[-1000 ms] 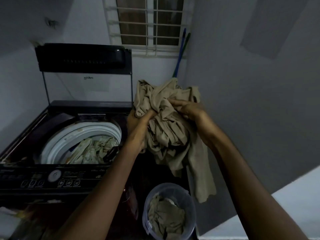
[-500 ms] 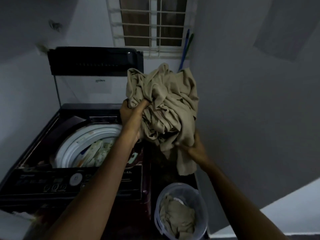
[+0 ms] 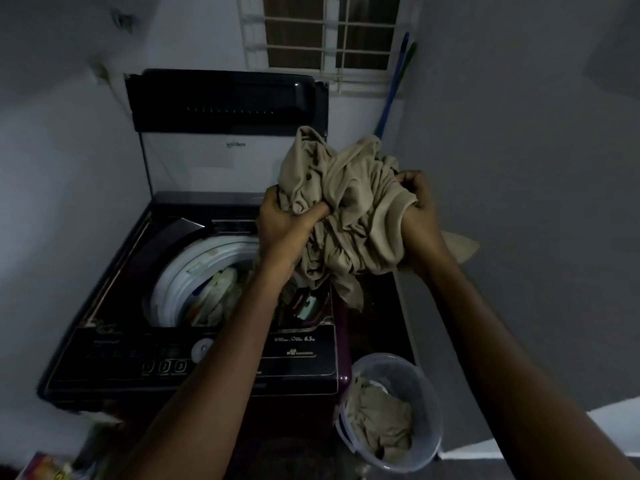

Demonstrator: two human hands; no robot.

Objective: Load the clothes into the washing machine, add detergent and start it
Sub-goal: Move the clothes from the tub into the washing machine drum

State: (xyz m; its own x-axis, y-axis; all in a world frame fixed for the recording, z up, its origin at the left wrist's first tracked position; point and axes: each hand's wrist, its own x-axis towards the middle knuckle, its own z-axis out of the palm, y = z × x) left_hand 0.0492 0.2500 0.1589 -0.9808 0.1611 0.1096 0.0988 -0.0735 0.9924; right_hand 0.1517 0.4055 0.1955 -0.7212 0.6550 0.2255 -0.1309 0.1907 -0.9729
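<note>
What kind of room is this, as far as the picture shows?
Probably a small laundry corner of a home. A top-loading washing machine stands open against the wall, a bucket with clothes sits beside it, and both hands hold a beige garment above them.

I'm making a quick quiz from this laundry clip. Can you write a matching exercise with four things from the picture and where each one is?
Things:
1. beige garment
2. bucket
3. washer lid
4. broom handle

Places or states:
A. raised upright behind the drum
B. leaning in the corner by the window
C. bunched in both hands
D. on the floor to the right of the washing machine, clothes inside

Pairs: 1-C, 2-D, 3-A, 4-B
</note>
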